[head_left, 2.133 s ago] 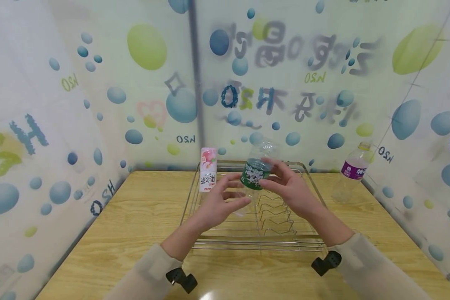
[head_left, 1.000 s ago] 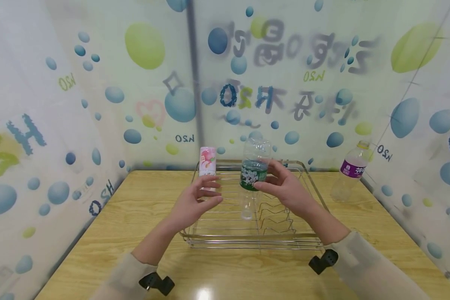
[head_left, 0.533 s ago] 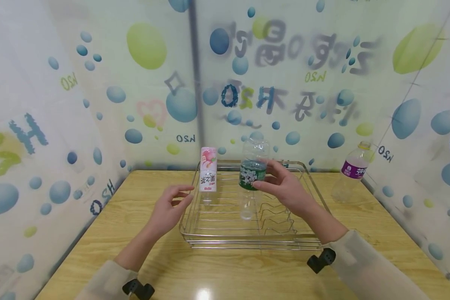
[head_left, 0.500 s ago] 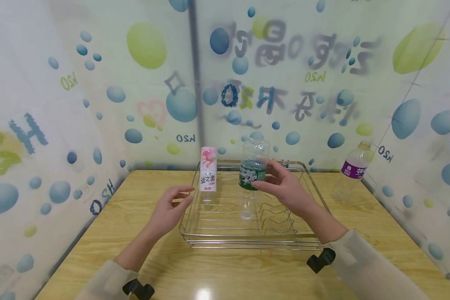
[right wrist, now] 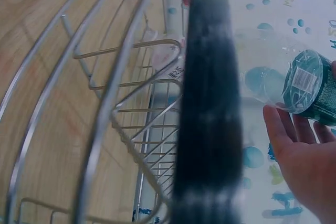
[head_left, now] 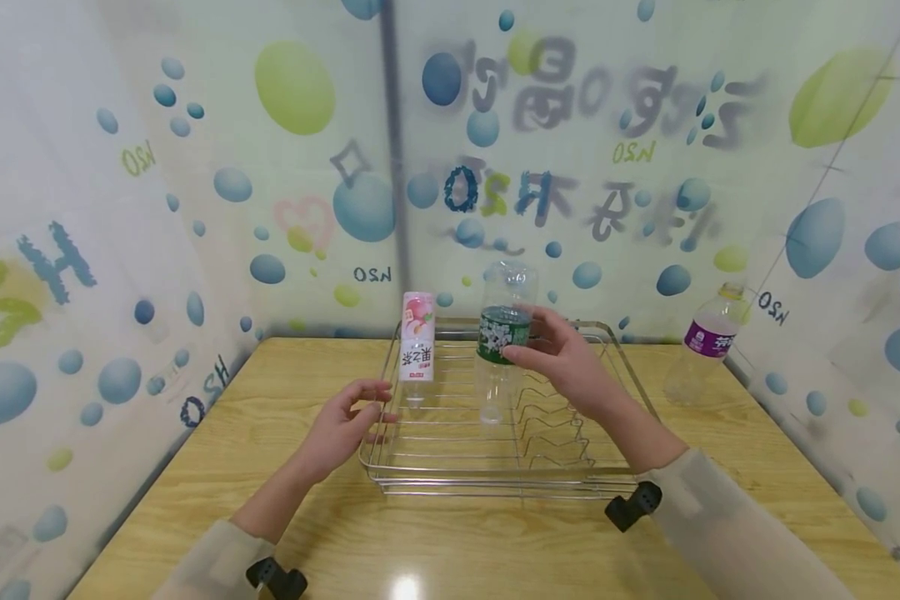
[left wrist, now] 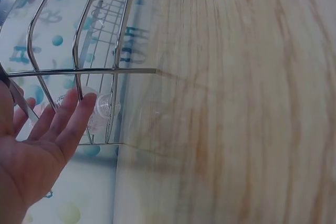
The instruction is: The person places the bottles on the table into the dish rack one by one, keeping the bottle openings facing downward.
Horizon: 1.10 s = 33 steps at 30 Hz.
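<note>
— How many bottles were there?
— Three: a green-labelled bottle (head_left: 502, 342) and a pink bottle (head_left: 417, 342) standing upside down in one wire rack (head_left: 495, 479), a purple-labelled bottle (head_left: 701, 346) on the table (head_left: 195, 500).
— And the hands?
— The right hand (head_left: 562, 367) gripped the green-labelled bottle; the left hand (head_left: 345, 421), fingers loosely spread, held nothing at the rack's left rim.

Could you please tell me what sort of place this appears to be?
Probably a small staged booth, not a real kitchen: printed bubble-pattern sheets wall in a wooden table bearing only a wire dish rack and bottles.
</note>
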### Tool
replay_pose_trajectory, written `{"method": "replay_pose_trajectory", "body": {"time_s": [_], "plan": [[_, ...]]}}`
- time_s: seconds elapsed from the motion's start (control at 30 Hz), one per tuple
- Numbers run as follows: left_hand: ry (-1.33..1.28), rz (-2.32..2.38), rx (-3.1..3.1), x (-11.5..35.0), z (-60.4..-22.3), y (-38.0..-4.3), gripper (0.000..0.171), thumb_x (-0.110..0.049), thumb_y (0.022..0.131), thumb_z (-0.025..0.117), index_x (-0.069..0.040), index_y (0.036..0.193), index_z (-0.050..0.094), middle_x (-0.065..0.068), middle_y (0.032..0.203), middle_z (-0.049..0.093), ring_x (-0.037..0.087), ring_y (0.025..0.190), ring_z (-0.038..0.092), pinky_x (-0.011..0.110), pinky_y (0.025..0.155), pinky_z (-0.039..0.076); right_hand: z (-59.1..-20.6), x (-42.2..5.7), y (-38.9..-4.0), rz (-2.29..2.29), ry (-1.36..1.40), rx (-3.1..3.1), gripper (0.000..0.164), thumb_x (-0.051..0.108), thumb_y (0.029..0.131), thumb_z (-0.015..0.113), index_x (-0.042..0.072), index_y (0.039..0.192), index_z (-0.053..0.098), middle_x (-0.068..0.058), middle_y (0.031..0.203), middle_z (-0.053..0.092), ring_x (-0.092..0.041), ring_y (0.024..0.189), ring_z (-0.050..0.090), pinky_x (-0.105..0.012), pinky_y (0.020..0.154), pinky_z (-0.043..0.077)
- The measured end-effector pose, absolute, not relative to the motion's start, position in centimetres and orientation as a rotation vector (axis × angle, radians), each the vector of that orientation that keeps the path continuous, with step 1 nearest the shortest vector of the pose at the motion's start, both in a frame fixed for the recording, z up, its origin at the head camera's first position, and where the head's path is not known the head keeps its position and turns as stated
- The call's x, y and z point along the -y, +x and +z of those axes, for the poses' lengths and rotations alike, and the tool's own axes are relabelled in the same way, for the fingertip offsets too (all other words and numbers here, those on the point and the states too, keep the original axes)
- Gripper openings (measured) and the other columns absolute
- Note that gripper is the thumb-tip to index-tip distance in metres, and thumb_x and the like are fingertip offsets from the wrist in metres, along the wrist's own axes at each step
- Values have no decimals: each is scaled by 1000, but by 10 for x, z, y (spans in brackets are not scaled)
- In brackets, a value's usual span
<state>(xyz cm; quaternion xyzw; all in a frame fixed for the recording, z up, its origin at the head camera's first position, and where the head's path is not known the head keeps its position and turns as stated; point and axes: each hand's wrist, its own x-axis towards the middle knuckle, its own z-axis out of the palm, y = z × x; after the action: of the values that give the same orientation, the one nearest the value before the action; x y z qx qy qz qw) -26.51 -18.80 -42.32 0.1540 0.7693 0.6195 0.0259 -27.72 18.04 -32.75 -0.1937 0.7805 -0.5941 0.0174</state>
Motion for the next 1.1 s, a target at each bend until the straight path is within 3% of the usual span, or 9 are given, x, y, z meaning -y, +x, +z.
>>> {"method": "replay_pose_trajectory", "body": {"time_s": [0.37, 0.63, 1.1], "plan": [[483, 1933, -2318, 189, -426, -266, 44, -7, 113, 50, 5, 155, 47, 36, 143, 53, 45, 119, 75, 46, 86, 71, -304, -163, -299, -1844, -573, -2497, 78, 46, 103, 76, 30, 169, 38, -8, 159, 53, -34, 149, 54, -63, 120, 50], [489, 1944, -2306, 188, -427, -267, 44, -6, 113, 49, 5, 156, 46, 37, 144, 51, 46, 118, 75, 48, 87, 71, -300, -147, -322, -1989, -559, -2418, 76, 39, 103, 78, 27, 169, 40, -11, 159, 52, -33, 147, 56, -56, 117, 54], [490, 1959, -2288, 189, -428, -267, 44, -6, 113, 50, 4, 155, 47, 37, 144, 52, 45, 119, 75, 44, 87, 71, -308, -118, -364, -2206, -416, -2266, 81, 30, 104, 78, 20, 172, 34, -17, 163, 47, -35, 140, 58, -58, 124, 48]]}}
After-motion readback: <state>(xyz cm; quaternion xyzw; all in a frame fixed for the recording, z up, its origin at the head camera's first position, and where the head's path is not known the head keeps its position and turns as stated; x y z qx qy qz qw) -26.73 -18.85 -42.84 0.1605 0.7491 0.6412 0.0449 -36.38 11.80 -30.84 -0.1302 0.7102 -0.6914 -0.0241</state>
